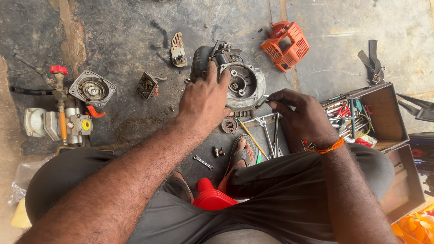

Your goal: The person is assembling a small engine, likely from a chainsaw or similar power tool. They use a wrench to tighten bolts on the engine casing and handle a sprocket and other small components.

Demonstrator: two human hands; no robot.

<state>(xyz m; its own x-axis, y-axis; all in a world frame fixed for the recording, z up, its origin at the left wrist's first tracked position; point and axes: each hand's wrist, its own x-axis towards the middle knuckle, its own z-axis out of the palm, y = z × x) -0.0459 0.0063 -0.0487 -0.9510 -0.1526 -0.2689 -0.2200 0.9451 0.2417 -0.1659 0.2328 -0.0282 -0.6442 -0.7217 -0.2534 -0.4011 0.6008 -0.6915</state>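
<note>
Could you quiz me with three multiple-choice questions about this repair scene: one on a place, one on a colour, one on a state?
1. Where does the left hand rest?
A. on the grey metal engine block
B. in the toolbox
C. on a knee

2. What colour is the ribbed plastic engine cover lying on the floor?
A. blue
B. orange
C. white

3. How is the rusty metal toolbox?
A. shut
B. overturned
C. open

Answers: A, the palm lies on the block; B, it is plainly orange; C, tools show inside.

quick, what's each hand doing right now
Left hand: open, fingers spread and pressed flat on the small engine.
Right hand: closed, pinching a thin metal tool whose tip meets the engine's edge.
</note>
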